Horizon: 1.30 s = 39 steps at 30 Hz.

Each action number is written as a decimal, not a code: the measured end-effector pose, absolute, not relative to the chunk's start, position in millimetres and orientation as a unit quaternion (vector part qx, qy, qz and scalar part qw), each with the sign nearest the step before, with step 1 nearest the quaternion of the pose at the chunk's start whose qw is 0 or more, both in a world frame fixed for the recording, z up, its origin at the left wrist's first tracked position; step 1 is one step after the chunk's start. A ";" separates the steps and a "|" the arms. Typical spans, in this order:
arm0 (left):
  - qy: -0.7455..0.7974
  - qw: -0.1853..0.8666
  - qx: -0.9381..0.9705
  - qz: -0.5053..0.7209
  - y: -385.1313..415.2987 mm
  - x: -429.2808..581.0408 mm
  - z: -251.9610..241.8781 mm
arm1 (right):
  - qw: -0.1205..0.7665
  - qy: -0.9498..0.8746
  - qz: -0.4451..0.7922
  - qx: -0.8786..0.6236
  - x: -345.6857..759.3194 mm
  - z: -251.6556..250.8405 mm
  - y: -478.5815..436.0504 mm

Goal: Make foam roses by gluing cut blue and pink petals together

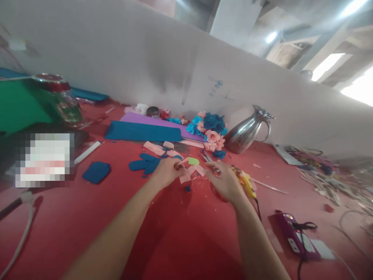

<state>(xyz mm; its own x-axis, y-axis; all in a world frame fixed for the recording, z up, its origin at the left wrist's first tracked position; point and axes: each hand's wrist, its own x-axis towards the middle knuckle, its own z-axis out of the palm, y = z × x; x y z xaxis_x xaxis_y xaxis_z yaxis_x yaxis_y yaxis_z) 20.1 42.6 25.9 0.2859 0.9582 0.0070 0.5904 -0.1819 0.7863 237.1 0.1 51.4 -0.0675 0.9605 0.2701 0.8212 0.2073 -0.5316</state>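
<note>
My left hand [166,172] is closed in a pinch at the near edge of the paper pieces, on a small pink paper piece [184,160] partly hidden by the fingers. A light green paper piece [193,161] and pink cut pieces [189,173] lie between my hands. My right hand [225,182] is curled over a pair of scissors [207,156], whose blades point away from me; the handles are mostly covered by the hand. Dark blue petal-shaped pieces [144,164] lie left of my left hand, and more pink pieces [154,148] lie beyond it.
Blue [142,131] and purple [131,118] paper sheets lie behind, beside paper flowers [214,126] and a metal jug [246,130]. A yellow glue gun [247,184] and a purple power strip [297,235] are to the right. A red-lidded jar [62,101] stands left.
</note>
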 end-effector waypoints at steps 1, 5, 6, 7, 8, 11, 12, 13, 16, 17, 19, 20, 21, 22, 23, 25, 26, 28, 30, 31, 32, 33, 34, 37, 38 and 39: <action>0.535 0.348 0.722 0.267 41.7 19.9 27.3 | 0.280 -0.743 0.182 -0.580 217.9 52.2 3.0; 0.540 0.340 0.720 0.272 39.1 19.7 31.0 | 0.251 -0.756 0.213 -0.565 179.7 47.2 9.5; 0.539 0.341 0.721 0.272 38.9 20.2 30.5 | 0.247 -0.751 0.211 -0.575 178.7 45.6 10.1; 0.534 0.345 0.722 0.272 38.8 21.0 29.4 | 0.244 -0.746 0.212 -0.582 179.6 44.3 10.5; 0.530 0.351 0.721 0.275 39.0 21.9 28.1 | 0.244 -0.740 0.217 -0.588 181.7 43.6 11.1; 0.517 0.377 0.696 0.326 39.4 25.0 24.8 | 0.293 -0.702 0.232 -0.606 190.0 44.2 15.2; 0.514 0.382 0.682 0.354 39.4 25.8 24.8 | 0.326 -0.678 0.239 -0.614 192.4 44.7 17.4; 0.513 0.384 0.666 0.383 39.2 26.5 25.5 | 0.366 -0.647 0.255 -0.619 194.5 45.0 19.9; 0.517 0.406 0.613 0.439 37.6 28.1 29.3 | 0.501 -0.519 0.357 -0.594 199.0 43.2 26.3; 0.519 0.422 0.594 0.447 37.0 28.5 30.3 | 0.539 -0.477 0.392 -0.572 200.0 41.7 27.4; 0.516 0.464 0.558 0.455 35.8 29.4 31.1 | 0.590 -0.416 0.436 -0.537 201.6 38.0 27.6; 0.510 0.487 0.542 0.458 35.3 29.9 30.9 | 0.603 -0.395 0.450 -0.528 202.2 36.3 26.7; 0.501 0.510 0.527 0.460 34.9 30.5 30.4 | 0.608 -0.376 0.464 -0.523 202.5 34.9 25.5; 0.491 0.532 0.513 0.461 34.6 31.1 29.9 | 0.610 -0.358 0.479 -0.520 202.6 34.0 24.2; 0.481 0.551 0.502 0.462 34.1 31.9 29.4 | 0.609 -0.342 0.495 -0.517 202.5 33.6 22.9; 0.462 0.577 0.484 0.468 32.9 33.9 28.9 | 0.609 -0.321 0.513 -0.512 201.5 33.6 21.1; 0.453 0.588 0.476 0.471 32.1 35.1 28.8 | 0.611 -0.319 0.516 -0.509 200.7 33.8 20.6; 0.435 0.612 0.455 0.479 30.0 38.1 29.2 | 0.616 -0.322 0.515 -0.501 198.7 34.2 20.2; 0.416 0.643 0.429 0.478 27.7 41.5 30.1 | 0.621 -0.324 0.512 -0.497 196.5 34.5 20.2; 0.408 0.659 0.416 0.475 26.6 43.3 30.6 | 0.624 -0.323 0.510 -0.497 195.4 34.7 20.3; 0.403 0.671 0.405 0.473 25.6 44.9 31.2 | 0.627 -0.322 0.506 -0.498 194.4 35.0 20.3; 0.400 0.681 0.395 0.470 24.7 46.2 31.8 | 0.630 -0.321 0.502 -0.498 193.5 35.5 20.3; 0.398 0.687 0.387 0.468 24.0 47.3 32.3 | 0.634 -0.318 0.499 -0.498 192.8 36.1 20.2; 0.400 0.695 0.372 0.468 22.4 48.4 32.9 | 0.645 -0.306 0.498 -0.492 191.5 38.0 20.3; 0.400 0.696 0.370 0.468 22.0 48.3 32.7 | 0.647 -0.302 0.500 -0.490 191.6 38.4 20.5; 0.400 0.697 0.369 0.467 21.7 48.2 32.5 | 0.647 -0.299 0.503 -0.489 191.9 38.6 20.7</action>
<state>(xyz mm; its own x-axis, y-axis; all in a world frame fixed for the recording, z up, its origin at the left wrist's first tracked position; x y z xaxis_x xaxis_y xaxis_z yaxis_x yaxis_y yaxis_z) 48.2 21.7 32.5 0.2436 0.9462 -0.2128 -0.3564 0.2914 0.8877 191.9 20.7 38.6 0.3155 0.9431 -0.1050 -0.3581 0.0159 -0.9335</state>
